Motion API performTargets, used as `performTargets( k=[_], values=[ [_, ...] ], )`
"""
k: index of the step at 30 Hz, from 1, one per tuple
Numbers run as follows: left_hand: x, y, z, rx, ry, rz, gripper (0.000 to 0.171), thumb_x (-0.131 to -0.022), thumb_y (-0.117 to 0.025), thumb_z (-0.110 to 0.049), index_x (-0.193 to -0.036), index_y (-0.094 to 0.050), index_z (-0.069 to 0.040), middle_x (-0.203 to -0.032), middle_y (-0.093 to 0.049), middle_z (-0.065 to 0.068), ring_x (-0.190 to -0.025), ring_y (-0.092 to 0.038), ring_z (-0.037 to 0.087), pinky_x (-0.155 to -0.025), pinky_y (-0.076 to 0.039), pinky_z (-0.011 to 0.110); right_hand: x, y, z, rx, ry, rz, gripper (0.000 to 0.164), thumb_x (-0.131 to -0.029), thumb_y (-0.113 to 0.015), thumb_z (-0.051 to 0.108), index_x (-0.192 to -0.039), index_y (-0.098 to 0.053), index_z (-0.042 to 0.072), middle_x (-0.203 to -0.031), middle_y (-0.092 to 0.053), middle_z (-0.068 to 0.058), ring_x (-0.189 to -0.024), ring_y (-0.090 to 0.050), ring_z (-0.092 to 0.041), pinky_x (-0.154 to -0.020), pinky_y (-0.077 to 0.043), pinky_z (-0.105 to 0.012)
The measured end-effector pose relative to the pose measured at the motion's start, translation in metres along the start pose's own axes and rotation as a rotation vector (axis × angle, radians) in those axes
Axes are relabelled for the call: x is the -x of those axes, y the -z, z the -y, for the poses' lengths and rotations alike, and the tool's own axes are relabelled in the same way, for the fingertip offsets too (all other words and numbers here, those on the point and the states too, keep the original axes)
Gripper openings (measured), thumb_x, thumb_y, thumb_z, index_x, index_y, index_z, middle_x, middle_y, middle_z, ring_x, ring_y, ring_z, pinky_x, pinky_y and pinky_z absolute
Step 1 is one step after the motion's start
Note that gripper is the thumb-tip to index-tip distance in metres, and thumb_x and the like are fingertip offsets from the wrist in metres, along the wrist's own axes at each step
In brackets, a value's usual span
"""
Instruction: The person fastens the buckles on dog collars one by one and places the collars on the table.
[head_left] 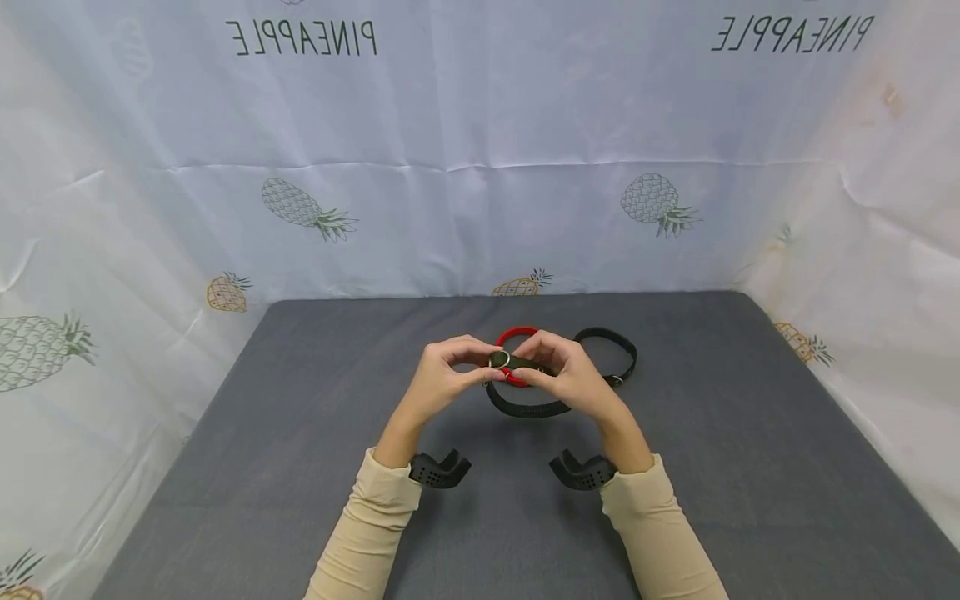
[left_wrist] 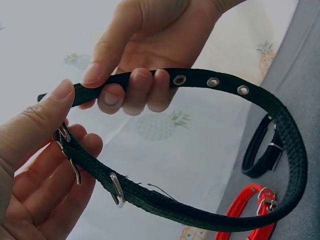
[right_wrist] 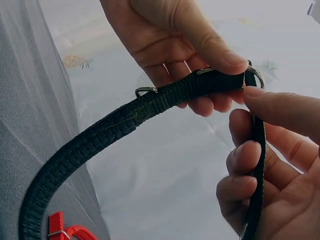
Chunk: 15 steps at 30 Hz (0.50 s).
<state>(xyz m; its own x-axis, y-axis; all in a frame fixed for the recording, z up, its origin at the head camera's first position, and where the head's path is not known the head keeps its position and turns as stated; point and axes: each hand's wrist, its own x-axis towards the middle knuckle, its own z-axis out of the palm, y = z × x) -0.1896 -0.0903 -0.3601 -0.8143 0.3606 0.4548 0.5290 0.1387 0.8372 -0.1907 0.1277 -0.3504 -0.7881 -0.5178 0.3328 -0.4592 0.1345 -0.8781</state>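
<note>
Both hands hold a dark green buckle collar [head_left: 528, 411] in a loop above the table. My left hand [head_left: 442, 373] pinches its buckle end, where the metal buckle [left_wrist: 70, 155] shows between thumb and fingers. The strap's free end passes at the buckle, and my right hand [head_left: 573, 375] grips it with thumb and curled fingers. Metal eyelets [left_wrist: 213, 82] run along the strap beyond the right fingers. A metal ring [right_wrist: 146, 91] sits on the band near the left fingers. Whether the tip is through the buckle is hard to tell.
Behind the hands a red collar [head_left: 517, 332] lies on the grey table [head_left: 315, 417]. To the right lies a black collar [head_left: 634, 354] with a buckle. A white curtain [head_left: 480, 225] printed with pineapples stands along the table's back and sides.
</note>
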Motion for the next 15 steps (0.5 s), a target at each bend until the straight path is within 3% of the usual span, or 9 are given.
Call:
performTargets(
  k=[8,10,15],
  values=[
    [-0.001,-0.005,0.003,-0.034,0.01,0.006,0.02,-0.078,-0.078,-0.004,-0.096,-0.074,0.001,-0.092,-0.07,0.019,-0.081,-0.059,-0.002,-0.069,-0.051,0.02,-0.002,-0.007,-0.003,-0.071,0.05,-0.013,0.032,-0.09,-0.067,0.008,-0.115,-0.056,-0.008,-0.088,-0.062,0.001,-0.074,-0.062,-0.005,-0.067,-0.053,-0.022],
    [-0.001,-0.007,0.004,-0.04,0.024,0.01,0.018,-0.078,-0.077,-0.004,-0.096,-0.074,0.0,-0.091,-0.07,0.019,-0.08,-0.059,-0.001,-0.069,-0.052,0.021,-0.002,-0.009,-0.004,-0.082,0.055,-0.015,0.034,-0.09,-0.067,0.009,-0.117,-0.056,-0.009,-0.091,-0.063,-0.002,-0.076,-0.062,-0.003,-0.067,-0.052,-0.02],
    [-0.001,-0.008,0.003,-0.058,0.065,0.022,0.022,-0.08,-0.077,-0.008,-0.1,-0.074,-0.001,-0.095,-0.071,0.018,-0.08,-0.064,0.006,-0.072,-0.056,0.023,-0.003,-0.013,-0.005,-0.08,0.038,-0.03,0.033,-0.091,-0.066,0.008,-0.118,-0.058,-0.008,-0.109,-0.063,-0.024,-0.087,-0.064,0.002,-0.074,-0.056,-0.02]
  ],
)
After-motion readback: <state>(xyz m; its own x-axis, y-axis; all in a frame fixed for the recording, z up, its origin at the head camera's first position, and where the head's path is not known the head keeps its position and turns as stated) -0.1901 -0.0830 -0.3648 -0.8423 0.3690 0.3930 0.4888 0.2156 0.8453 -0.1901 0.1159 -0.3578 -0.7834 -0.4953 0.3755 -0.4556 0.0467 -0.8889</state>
